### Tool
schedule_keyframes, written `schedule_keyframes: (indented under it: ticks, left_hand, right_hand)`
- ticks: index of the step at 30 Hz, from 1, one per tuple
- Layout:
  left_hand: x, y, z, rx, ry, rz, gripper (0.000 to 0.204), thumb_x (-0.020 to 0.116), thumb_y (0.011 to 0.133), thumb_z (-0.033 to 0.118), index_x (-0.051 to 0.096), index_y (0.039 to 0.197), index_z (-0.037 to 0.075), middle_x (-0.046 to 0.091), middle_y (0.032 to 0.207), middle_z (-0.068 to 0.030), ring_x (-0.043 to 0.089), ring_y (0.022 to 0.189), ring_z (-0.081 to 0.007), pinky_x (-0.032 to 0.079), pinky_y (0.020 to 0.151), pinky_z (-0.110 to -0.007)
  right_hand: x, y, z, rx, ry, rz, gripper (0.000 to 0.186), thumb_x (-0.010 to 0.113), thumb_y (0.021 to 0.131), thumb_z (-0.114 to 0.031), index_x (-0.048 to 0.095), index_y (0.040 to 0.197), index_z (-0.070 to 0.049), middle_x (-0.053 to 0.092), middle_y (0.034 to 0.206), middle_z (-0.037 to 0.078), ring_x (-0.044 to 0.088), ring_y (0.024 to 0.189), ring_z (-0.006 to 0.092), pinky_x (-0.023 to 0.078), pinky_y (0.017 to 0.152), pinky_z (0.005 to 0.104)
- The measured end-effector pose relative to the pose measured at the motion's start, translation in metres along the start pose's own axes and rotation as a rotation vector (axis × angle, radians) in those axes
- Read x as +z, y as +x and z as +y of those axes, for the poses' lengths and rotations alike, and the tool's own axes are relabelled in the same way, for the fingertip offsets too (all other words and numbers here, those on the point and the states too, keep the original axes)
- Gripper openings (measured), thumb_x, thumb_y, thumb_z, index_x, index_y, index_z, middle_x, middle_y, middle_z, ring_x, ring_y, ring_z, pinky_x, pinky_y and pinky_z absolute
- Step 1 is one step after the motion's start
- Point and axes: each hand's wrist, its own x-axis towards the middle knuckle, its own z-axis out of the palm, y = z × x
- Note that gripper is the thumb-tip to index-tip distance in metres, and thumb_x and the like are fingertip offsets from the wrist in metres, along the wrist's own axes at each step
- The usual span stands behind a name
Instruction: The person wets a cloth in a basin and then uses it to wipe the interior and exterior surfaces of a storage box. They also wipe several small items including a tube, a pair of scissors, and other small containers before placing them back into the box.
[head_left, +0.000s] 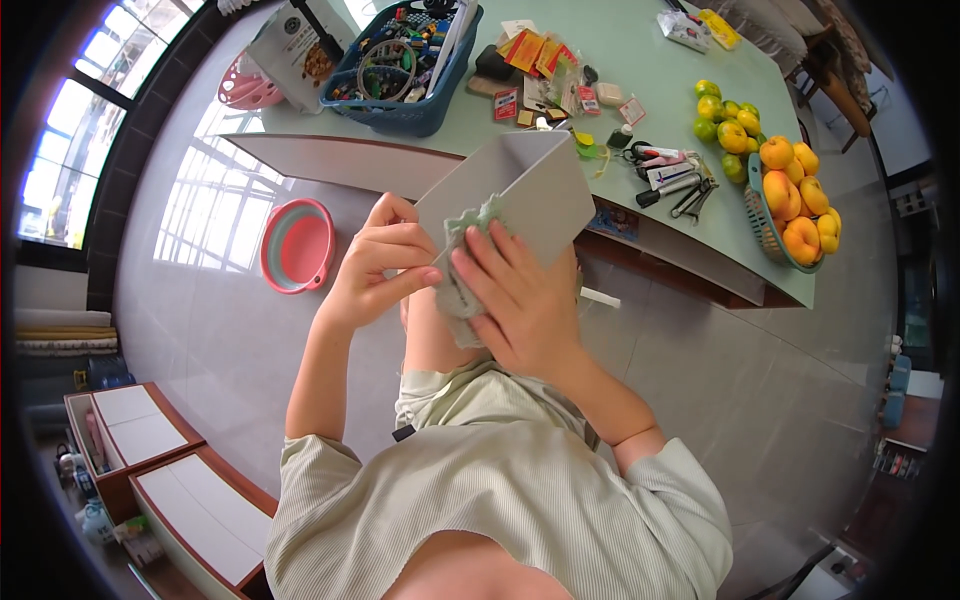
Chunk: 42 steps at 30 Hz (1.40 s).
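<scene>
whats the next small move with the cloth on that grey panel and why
Probably slide the right hand up the grey panel, pushing the pale green cloth toward the far edge. The cloth sits bunched only at the near corner, most of the panel's face is uncovered, and the left hand already steadies that near edge.

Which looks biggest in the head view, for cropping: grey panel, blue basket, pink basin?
1. Grey panel, though it is held close to the camera.
2. Blue basket.
3. Pink basin, lying farther down on the floor.
</scene>
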Motion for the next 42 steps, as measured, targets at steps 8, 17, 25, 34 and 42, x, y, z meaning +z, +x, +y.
schedule_keyframes:
  ticks: [8,17,25,34,42]
  left_hand:
    - [-0.007,-0.009,0.001,0.009,0.017,0.026,0.014,0.068,0.067,0.012,0.059,0.067,0.002,0.055,0.070,-0.0016,0.039,0.078,-0.0214,0.034,0.072,-0.032]
    - [0.000,-0.005,0.005,-0.034,0.071,0.042,0.013,0.068,0.066,0.012,0.059,0.066,0.002,0.055,0.070,-0.0012,0.039,0.077,-0.0212,0.033,0.073,-0.032]
    - [-0.009,-0.012,0.008,-0.034,0.101,0.017,0.014,0.069,0.065,0.012,0.060,0.066,0.002,0.055,0.070,-0.0004,0.041,0.078,-0.0212,0.033,0.073,-0.033]
    - [-0.015,-0.021,0.005,-0.037,0.168,0.050,0.014,0.069,0.063,0.012,0.058,0.064,0.003,0.055,0.070,0.0002,0.044,0.088,-0.0224,0.032,0.078,-0.035]
    - [-0.027,-0.039,0.005,-0.116,0.110,0.009,0.014,0.068,0.058,0.014,0.061,0.065,0.004,0.057,0.074,-0.0022,0.046,0.087,-0.0227,0.034,0.077,-0.035]
  right_hand:
    - [-0.009,0.025,0.046,0.137,0.039,0.210,0.052,0.050,0.077,-0.005,0.042,0.129,-0.005,0.036,0.136,0.018,0.032,0.127,0.0360,0.027,0.103,0.0413]
    - [0.001,0.012,0.007,-0.022,-0.066,0.069,0.050,0.047,0.077,-0.011,0.047,0.126,-0.006,0.041,0.134,0.016,0.037,0.125,0.0325,0.029,0.101,0.0434]
    - [-0.011,0.034,0.024,-0.162,-0.023,-0.027,0.053,0.052,0.071,-0.004,0.049,0.124,-0.009,0.042,0.133,0.011,0.038,0.125,0.0305,0.033,0.100,0.0398]
    - [-0.027,0.054,0.078,0.078,0.194,0.105,0.051,0.045,0.074,0.000,0.047,0.125,-0.006,0.042,0.133,0.012,0.036,0.125,0.0302,0.028,0.103,0.0351]
    - [-0.005,0.029,0.069,0.515,0.658,0.356,0.040,0.053,0.086,-0.011,0.047,0.122,0.003,0.058,0.108,0.007,0.051,0.095,0.0084,0.040,0.085,0.0225]
